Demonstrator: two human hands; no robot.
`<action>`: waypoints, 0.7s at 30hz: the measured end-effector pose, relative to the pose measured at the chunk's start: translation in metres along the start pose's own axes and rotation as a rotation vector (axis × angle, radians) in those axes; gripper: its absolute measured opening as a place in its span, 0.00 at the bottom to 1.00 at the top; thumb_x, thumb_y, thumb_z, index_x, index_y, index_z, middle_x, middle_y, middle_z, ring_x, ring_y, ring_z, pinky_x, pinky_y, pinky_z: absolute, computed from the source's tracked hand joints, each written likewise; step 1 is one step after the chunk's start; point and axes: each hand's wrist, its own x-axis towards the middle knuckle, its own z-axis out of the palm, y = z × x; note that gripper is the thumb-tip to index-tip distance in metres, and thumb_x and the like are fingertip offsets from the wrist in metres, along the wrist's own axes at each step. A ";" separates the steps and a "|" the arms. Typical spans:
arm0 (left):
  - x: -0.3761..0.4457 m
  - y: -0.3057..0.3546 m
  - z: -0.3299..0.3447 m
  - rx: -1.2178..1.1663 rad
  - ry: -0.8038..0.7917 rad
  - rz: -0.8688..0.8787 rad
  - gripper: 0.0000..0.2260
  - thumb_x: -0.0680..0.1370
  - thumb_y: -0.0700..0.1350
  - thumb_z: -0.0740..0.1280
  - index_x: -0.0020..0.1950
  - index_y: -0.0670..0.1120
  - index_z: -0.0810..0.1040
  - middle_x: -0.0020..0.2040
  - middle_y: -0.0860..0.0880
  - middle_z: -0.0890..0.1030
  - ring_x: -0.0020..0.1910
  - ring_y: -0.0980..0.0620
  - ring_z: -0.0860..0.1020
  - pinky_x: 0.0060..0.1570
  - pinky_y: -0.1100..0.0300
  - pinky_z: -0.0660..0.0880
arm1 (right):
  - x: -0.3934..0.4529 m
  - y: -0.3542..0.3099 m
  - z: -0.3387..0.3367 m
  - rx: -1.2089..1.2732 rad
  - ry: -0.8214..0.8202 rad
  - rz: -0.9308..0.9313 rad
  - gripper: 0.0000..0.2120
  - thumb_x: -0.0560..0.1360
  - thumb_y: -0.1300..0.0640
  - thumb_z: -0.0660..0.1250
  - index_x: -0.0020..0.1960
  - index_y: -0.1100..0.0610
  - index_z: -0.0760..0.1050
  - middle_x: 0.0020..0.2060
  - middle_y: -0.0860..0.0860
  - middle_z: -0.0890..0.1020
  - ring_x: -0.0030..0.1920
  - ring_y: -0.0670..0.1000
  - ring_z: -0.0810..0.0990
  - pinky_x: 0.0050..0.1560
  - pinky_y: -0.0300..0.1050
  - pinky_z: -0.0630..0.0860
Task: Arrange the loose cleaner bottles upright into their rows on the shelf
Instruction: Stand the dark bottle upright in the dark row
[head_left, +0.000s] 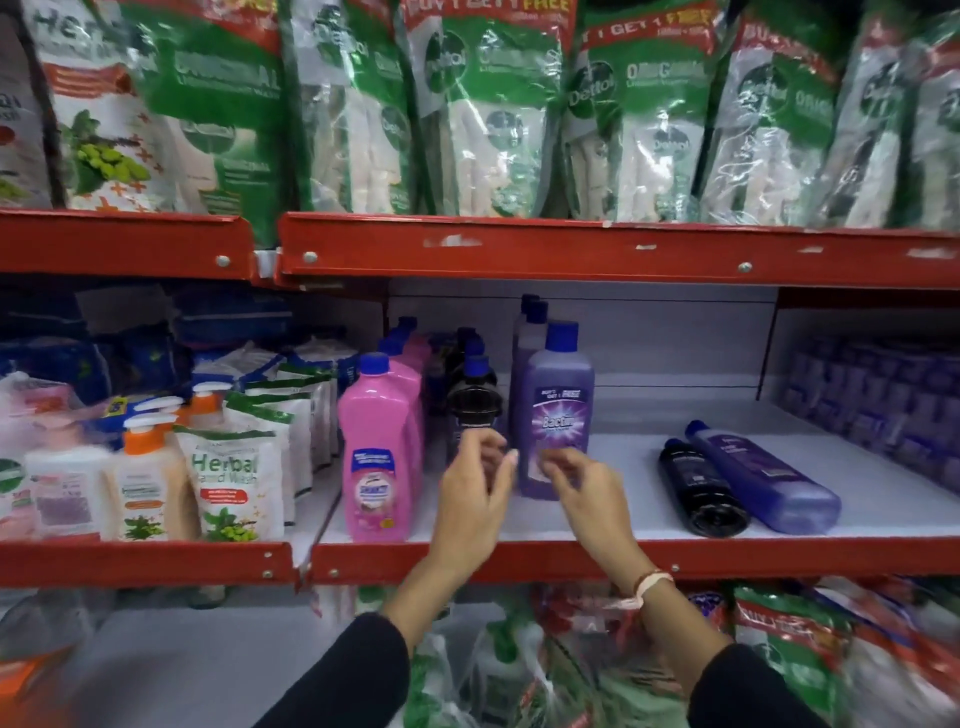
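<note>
Here, your left hand (475, 483) is loosely curled at the base of the upright black bottle (474, 410), your right hand (582, 486) at the upright purple bottle (556, 415); whether either grips, I cannot tell. Well right on the shelf (519, 561), a black bottle (698, 488) and a purple bottle (763, 478) lie touching.
</note>
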 end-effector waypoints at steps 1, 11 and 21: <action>0.005 0.006 0.026 -0.037 -0.078 -0.063 0.09 0.77 0.49 0.66 0.54 0.52 0.69 0.40 0.58 0.77 0.39 0.61 0.77 0.42 0.64 0.74 | 0.008 0.014 -0.021 -0.070 0.054 0.027 0.09 0.77 0.60 0.66 0.54 0.58 0.82 0.47 0.55 0.87 0.49 0.55 0.84 0.51 0.48 0.78; 0.038 0.038 0.202 -0.107 -0.580 -0.726 0.23 0.73 0.50 0.70 0.57 0.32 0.77 0.57 0.33 0.81 0.57 0.36 0.80 0.58 0.45 0.78 | 0.056 0.116 -0.151 -0.564 -0.072 0.458 0.16 0.76 0.65 0.58 0.62 0.69 0.72 0.60 0.67 0.79 0.61 0.65 0.77 0.58 0.53 0.73; 0.041 0.043 0.215 -0.328 -0.653 -0.900 0.25 0.67 0.42 0.78 0.59 0.32 0.75 0.54 0.36 0.83 0.52 0.42 0.83 0.55 0.49 0.81 | 0.055 0.144 -0.165 0.273 -0.146 0.661 0.16 0.69 0.68 0.74 0.55 0.71 0.77 0.46 0.64 0.85 0.46 0.60 0.86 0.49 0.53 0.84</action>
